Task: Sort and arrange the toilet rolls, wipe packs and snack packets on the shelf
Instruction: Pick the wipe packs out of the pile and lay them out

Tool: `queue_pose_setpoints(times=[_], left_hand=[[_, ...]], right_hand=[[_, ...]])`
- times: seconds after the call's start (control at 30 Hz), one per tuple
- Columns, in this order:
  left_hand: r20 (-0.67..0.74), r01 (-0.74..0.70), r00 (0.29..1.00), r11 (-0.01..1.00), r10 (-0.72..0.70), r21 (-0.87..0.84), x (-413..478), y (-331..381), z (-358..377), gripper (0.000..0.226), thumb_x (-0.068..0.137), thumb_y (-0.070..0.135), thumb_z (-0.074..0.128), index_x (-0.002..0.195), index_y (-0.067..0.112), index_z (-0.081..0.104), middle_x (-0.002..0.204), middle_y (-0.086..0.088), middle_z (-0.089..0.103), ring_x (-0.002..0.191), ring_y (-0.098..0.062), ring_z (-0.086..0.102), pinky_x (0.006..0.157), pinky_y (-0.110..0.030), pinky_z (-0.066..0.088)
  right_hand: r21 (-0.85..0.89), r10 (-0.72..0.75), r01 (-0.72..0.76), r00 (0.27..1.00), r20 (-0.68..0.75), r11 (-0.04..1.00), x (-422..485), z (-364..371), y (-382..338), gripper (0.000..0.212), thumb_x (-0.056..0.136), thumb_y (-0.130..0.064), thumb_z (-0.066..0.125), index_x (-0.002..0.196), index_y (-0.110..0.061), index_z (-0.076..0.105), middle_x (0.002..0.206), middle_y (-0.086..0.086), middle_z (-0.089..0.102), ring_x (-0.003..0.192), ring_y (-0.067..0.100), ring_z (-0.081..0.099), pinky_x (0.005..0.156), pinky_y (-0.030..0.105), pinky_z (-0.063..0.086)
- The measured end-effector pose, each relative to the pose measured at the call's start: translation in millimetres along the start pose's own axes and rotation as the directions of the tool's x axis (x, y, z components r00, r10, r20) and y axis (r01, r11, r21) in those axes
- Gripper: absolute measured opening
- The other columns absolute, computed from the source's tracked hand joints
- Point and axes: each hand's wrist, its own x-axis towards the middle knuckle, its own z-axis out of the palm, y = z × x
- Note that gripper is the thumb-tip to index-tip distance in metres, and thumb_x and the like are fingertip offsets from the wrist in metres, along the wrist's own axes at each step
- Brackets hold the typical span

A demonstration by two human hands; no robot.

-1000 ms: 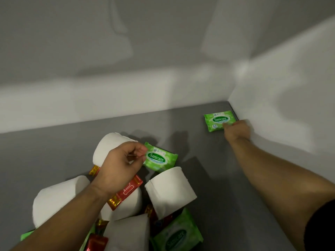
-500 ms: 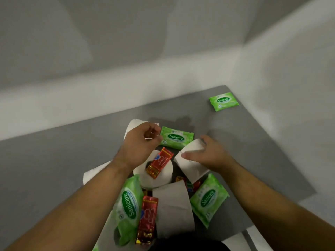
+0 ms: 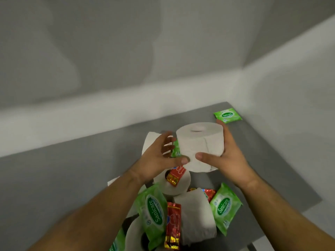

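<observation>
My right hand (image 3: pixel 229 160) grips an upright white toilet roll (image 3: pixel 201 142), lifted over the pile. My left hand (image 3: pixel 156 160) cups the roll's left side, thumb on its front, fingers spread. A green wipe pack (image 3: pixel 175 151) shows just behind those fingers. Another wipe pack (image 3: pixel 227 115) lies alone in the far right corner of the grey shelf (image 3: pixel 72 178). Below my hands the pile holds more rolls (image 3: pixel 196 214), two green wipe packs (image 3: pixel 154 211) (image 3: pixel 224 207) and red snack packets (image 3: pixel 173 225) (image 3: pixel 176 175).
White walls close the shelf at the back (image 3: pixel 108 109) and on the right (image 3: pixel 290 105). The shelf's front right edge (image 3: pixel 308 205) drops off near my right forearm. Bare grey surface stretches to the left of the pile.
My right hand left the corner wipe pack, came back to the pile and lifted a toilet roll upright. My left hand shifted from the wipe pack's edge to the roll's side.
</observation>
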Motion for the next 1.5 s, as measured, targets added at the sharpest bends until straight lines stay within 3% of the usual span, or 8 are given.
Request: queue_pose_setpoints(times=[0.2, 0.37, 0.47, 0.63, 0.7, 0.9, 1.27, 1.5], left_hand=[[0.024, -0.123, 0.992, 0.991, 0.124, -0.060, -3, 21, -36, 0.093, 0.071, 0.021, 0.093, 0.151, 0.022, 0.045, 0.140, -0.009, 0.065, 0.131, -0.032, 0.061, 0.104, -0.058, 0.052], [-0.282, -0.166, 0.945, 0.986, 0.168, 0.030, -11, 10, -82, 0.090, 0.067, 0.001, 0.094, 0.142, 0.024, 0.050, 0.132, 0.001, 0.068, 0.124, -0.016, 0.065, 0.095, -0.041, 0.060], [-0.469, -0.189, 0.861, 0.980, 0.199, 0.068, -10, -10, -113, 0.097, 0.064, 0.017, 0.100, 0.145, 0.023, 0.047, 0.138, -0.003, 0.064, 0.129, -0.023, 0.062, 0.104, -0.054, 0.055], [-0.649, -0.104, 0.723, 0.967, 0.235, 0.235, -3, -38, -150, 0.087, 0.063, 0.009, 0.097, 0.116, 0.064, 0.055, 0.117, 0.028, 0.067, 0.110, 0.004, 0.064, 0.086, -0.019, 0.058], [-0.696, -0.035, 0.694, 0.974, 0.185, 0.225, 2, -55, -161, 0.084, 0.060, 0.017, 0.099, 0.123, 0.051, 0.056, 0.119, 0.020, 0.068, 0.111, -0.003, 0.065, 0.089, -0.030, 0.060], [-0.709, 0.143, 0.701, 0.959, 0.076, 0.245, 21, -91, -164, 0.085, 0.058, 0.026, 0.100, 0.125, 0.042, 0.050, 0.122, 0.014, 0.061, 0.115, -0.010, 0.058, 0.104, -0.038, 0.052], [-0.659, 0.378, 0.735, 0.904, -0.162, 0.199, 23, -108, -167, 0.103, 0.051, 0.037, 0.097, 0.143, 0.028, 0.052, 0.135, 0.004, 0.064, 0.121, -0.020, 0.060, 0.104, -0.044, 0.052], [-0.754, 0.519, 0.653, 0.768, -0.073, 0.375, -17, -71, -117, 0.039, 0.083, 0.033, 0.076, 0.118, 0.019, 0.064, 0.106, 0.000, 0.067, 0.095, -0.024, 0.066, 0.081, -0.038, 0.057]], right_hand=[[0.101, -0.091, 0.075, 0.984, 0.156, 0.992, 24, 62, -35, 0.082, 0.080, -0.016, 0.081, 0.148, -0.025, 0.036, 0.136, 0.002, 0.061, 0.128, 0.021, 0.058, 0.093, 0.043, 0.057], [-0.096, -0.032, 0.060, 0.963, 0.268, 0.994, 37, 84, -26, 0.068, 0.090, -0.037, 0.073, 0.149, -0.037, 0.039, 0.143, -0.015, 0.055, 0.135, 0.008, 0.050, 0.104, 0.041, 0.050], [-0.173, 0.062, -0.030, 0.981, 0.186, 0.984, 31, 88, -11, 0.063, 0.089, -0.040, 0.072, 0.146, -0.041, 0.044, 0.135, -0.024, 0.060, 0.130, -0.001, 0.052, 0.105, 0.029, 0.048], [-0.177, 0.156, -0.127, 0.974, 0.163, 0.976, 5, 92, 15, 0.053, 0.092, -0.032, 0.071, 0.140, -0.041, 0.050, 0.123, -0.018, 0.067, 0.117, 0.004, 0.063, 0.100, 0.031, 0.051], [-0.194, 0.182, -0.150, 0.970, 0.161, 0.970, -5, 93, 25, 0.053, 0.090, -0.035, 0.072, 0.139, -0.040, 0.051, 0.123, -0.019, 0.066, 0.113, 0.000, 0.063, 0.094, 0.025, 0.051], [-0.227, 0.184, -0.147, 0.971, 0.150, 0.963, -23, 88, 40, 0.046, 0.091, -0.028, 0.073, 0.130, -0.047, 0.057, 0.114, -0.014, 0.068, 0.108, 0.011, 0.066, 0.095, 0.047, 0.053], [-0.307, 0.203, -0.185, 0.979, 0.029, 0.934, -25, 62, 47, 0.034, 0.091, -0.031, 0.072, 0.121, -0.043, 0.063, 0.104, -0.011, 0.073, 0.100, 0.009, 0.069, 0.085, 0.038, 0.059], [-0.306, 0.214, -0.221, 0.975, -0.058, 0.926, -30, 43, 45, 0.020, 0.093, -0.020, 0.069, 0.110, -0.030, 0.069, 0.098, -0.013, 0.074, 0.093, 0.001, 0.069, 0.076, 0.013, 0.052]])
